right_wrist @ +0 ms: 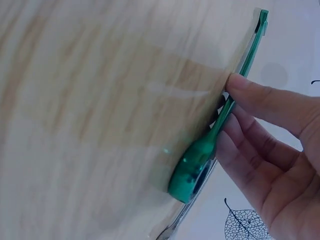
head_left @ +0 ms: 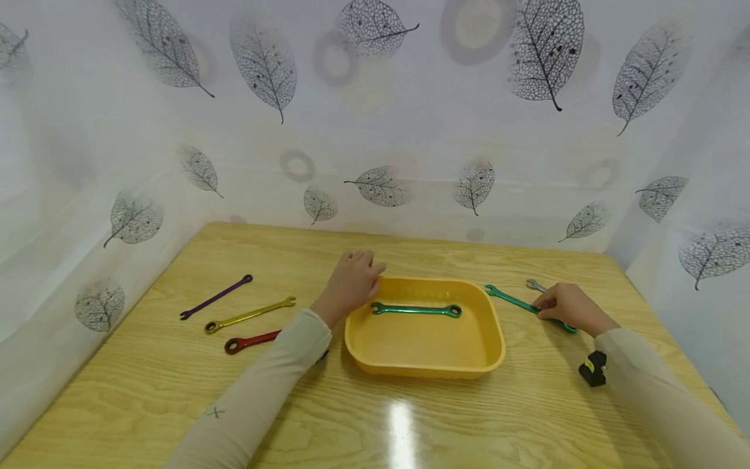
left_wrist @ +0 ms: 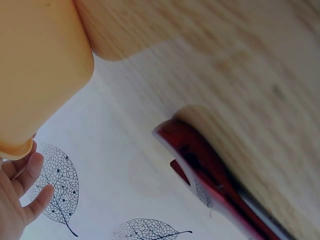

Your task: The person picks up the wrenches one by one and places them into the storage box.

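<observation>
A yellow plastic tray (head_left: 424, 372) stands mid-table with a green wrench (head_left: 416, 311) lying inside it. At its far-left corner my left hand (head_left: 351, 285) holds the rim; in the left wrist view the loosely bent fingers (left_wrist: 31, 172) show at the rim, while the thumb's place is hard to see. To the tray's right, my right hand (head_left: 568, 307) pinches a second green wrench (right_wrist: 220, 120) by the shaft between thumb and fingers, close to the tabletop. A silver wrench (head_left: 534, 284) lies just behind it, partly covered by the hand.
Left of the tray lie a purple wrench (head_left: 217, 298), a yellow wrench (head_left: 250, 315) and a red wrench (head_left: 252, 341), the last partly under my left sleeve. A black-and-yellow object (head_left: 593, 369) is beside my right sleeve. Leaf-printed white cloth (head_left: 422, 143) encloses the wooden table (head_left: 328, 423).
</observation>
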Tool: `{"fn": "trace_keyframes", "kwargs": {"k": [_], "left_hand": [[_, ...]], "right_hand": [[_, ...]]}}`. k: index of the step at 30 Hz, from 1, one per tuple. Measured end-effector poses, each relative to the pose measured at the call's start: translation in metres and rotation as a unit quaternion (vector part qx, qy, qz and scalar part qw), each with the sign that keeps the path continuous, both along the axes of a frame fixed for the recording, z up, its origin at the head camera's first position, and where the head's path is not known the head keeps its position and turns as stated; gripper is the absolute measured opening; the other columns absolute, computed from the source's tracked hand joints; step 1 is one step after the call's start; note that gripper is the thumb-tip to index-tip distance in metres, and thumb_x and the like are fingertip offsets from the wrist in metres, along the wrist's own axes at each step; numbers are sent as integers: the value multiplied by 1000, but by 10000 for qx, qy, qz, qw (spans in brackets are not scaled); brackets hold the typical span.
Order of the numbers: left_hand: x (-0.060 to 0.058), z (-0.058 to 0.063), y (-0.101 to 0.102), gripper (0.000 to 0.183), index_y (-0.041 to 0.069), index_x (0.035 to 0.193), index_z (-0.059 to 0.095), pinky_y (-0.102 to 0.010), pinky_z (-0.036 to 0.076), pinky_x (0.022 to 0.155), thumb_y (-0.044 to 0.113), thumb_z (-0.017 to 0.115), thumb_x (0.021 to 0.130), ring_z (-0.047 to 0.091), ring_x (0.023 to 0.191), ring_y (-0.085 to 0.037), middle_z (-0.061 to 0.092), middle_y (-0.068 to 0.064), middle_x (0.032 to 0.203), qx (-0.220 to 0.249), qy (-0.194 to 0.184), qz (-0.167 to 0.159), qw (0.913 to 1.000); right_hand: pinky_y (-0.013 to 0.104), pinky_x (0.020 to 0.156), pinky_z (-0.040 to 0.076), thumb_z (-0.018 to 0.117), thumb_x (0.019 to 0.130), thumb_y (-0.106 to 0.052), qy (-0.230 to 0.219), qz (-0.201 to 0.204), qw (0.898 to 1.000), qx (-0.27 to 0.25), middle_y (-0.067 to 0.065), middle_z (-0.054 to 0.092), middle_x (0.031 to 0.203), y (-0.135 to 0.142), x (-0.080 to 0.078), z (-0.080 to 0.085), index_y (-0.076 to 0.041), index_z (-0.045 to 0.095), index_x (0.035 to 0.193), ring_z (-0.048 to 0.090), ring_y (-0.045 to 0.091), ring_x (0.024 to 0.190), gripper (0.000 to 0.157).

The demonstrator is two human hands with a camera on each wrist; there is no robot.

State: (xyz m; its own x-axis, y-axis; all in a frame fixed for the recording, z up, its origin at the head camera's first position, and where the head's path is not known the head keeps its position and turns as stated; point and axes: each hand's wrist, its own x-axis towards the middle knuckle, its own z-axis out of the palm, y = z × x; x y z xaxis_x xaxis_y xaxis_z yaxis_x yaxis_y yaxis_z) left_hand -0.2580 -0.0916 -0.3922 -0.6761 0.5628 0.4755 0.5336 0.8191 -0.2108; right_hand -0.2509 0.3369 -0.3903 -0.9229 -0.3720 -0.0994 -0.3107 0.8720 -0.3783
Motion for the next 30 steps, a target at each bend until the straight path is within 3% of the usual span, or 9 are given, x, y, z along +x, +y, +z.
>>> {"fn": "trace_keyframes", "kwargs": {"k": [12, 30], "left_hand": [[1, 1, 0, 14, 15, 98, 64, -39, 46, 81, 17, 60, 86, 52, 78, -21, 52, -6, 83, 29, 27, -66, 10000], [1, 0, -1, 12, 16, 97, 65, -38, 44, 77, 18, 61, 85, 50, 76, -20, 51, -4, 81, 103, 84, -93, 9999]], "right_hand": [[29, 59, 50, 70, 78, -7, 204, -51, 9998, -43, 8, 70, 80, 6, 1, -5, 2, 72, 95, 59, 11, 67, 19], [36, 63, 50, 70, 77, -8, 394, -207, 9990, -96, 10, 66, 82, 5, 5, 7, 3, 70, 95, 57, 15, 71, 21]]}}
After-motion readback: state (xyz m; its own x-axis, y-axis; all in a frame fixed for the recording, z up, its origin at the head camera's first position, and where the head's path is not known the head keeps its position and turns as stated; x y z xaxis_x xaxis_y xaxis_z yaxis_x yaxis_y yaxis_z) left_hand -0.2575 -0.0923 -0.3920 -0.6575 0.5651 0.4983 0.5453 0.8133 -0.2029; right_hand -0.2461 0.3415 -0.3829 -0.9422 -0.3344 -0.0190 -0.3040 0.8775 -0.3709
